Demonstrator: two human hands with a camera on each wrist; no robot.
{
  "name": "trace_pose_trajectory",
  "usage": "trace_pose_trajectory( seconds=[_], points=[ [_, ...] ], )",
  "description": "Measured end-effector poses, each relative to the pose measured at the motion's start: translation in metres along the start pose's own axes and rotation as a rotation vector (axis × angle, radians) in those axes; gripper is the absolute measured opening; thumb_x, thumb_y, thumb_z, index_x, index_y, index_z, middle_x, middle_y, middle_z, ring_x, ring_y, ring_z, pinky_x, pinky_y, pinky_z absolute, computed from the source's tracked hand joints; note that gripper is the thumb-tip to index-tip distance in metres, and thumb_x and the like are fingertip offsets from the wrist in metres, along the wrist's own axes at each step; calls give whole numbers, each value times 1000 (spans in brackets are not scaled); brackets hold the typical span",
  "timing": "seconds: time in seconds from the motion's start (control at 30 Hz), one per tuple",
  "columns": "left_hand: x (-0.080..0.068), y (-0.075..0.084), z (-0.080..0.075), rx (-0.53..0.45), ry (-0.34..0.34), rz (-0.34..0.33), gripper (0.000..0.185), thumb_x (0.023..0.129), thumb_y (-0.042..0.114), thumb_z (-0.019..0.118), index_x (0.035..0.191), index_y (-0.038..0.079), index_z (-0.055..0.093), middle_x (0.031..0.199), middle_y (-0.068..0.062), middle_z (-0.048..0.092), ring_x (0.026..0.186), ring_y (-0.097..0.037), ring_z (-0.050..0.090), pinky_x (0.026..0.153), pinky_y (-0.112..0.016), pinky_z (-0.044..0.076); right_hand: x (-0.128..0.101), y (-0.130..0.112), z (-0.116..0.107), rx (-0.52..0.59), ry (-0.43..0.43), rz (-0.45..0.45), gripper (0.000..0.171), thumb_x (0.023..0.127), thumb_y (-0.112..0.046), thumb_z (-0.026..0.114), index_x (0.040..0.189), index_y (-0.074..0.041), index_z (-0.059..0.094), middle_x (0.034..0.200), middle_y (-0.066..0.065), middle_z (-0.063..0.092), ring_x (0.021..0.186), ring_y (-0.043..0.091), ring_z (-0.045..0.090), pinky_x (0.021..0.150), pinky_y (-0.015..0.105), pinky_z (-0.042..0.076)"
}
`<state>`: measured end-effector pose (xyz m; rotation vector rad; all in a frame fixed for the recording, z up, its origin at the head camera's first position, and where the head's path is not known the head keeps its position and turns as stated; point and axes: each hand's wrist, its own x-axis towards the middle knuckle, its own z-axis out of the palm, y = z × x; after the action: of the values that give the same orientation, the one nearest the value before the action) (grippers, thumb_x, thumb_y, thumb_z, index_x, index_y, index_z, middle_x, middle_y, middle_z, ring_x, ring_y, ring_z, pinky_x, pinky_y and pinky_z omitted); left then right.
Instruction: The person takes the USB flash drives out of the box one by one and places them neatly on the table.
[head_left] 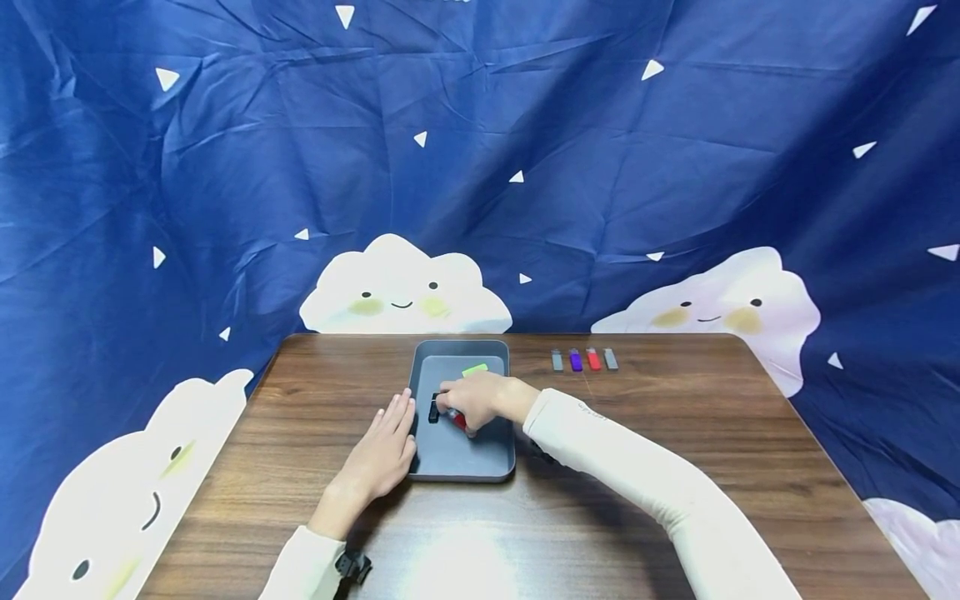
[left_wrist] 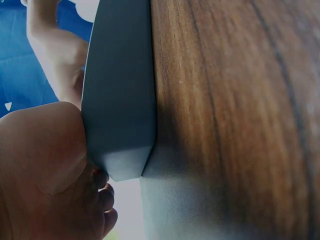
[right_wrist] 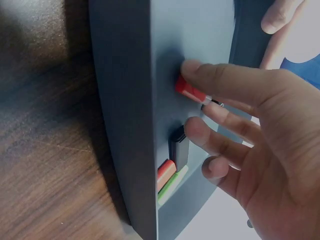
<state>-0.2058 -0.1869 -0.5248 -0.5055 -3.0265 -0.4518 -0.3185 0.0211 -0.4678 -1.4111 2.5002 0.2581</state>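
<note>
Behind the tabletop point(head_left: 300, 467) hangs a dark blue cloth point(head_left: 225, 167) printed with smiling white clouds and small white triangles — it fills the whole background. The tabletop itself is dark brown wood grain. Near its middle sits a grey tray point(head_left: 461, 462), shallow and rectangular with rounded corners. The left hand point(head_left: 378, 454) lies flat on the wood with straight, relaxed fingers point(head_left: 401, 412) resting against the tray's left wall, holding nothing; the left wrist view shows the hand pressed up to the tray's outer side. The right hand point(head_left: 476, 400) reaches into the tray from the right, and its fingers point(right_wrist: 220, 82) pinch a small red stick point(right_wrist: 189, 90) with a pale end — thumb and forefinger closed on it, the stick just above or on the tray floor, I cannot tell which. Just beside those fingers a small black stick point(right_wrist: 178, 147) lies in the tray, and farther back a green piece point(head_left: 475, 369) rests near the rear wall. Well apart, on the tabletop to the right of the tray, four little sticks point(head_left: 584, 359) lie in a row: grey, purple, red, grey.
</note>
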Motion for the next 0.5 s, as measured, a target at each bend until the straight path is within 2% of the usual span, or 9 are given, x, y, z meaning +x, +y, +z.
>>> trace_pose_trajectory(
  seconds=[0.13,0.33,0.5],
  points=[
    [0,-1,1,8,-1,1,60,110,17,44,163,-9,32,176,-22,23,163,-41,25,133,-58,26,0,1,2,-8,9,3,48,85,-27,90,129,-22,72,119,-5,63,84,9,57,74,24,55],
    [-1,-1,2,20,9,6,60,110,16,44,162,-10,32,175,-23,25,163,-41,26,133,-58,26,-1,1,2,-20,27,21,52,90,-38,86,136,-20,71,123,-4,66,85,9,57,78,26,57],
    [0,-1,2,17,14,3,60,110,16,46,162,-10,33,176,-22,24,163,-40,26,133,-58,26,-2,1,2,-18,44,25,55,89,-38,87,138,-20,70,125,-3,66,86,9,58,81,27,59]
  ],
)
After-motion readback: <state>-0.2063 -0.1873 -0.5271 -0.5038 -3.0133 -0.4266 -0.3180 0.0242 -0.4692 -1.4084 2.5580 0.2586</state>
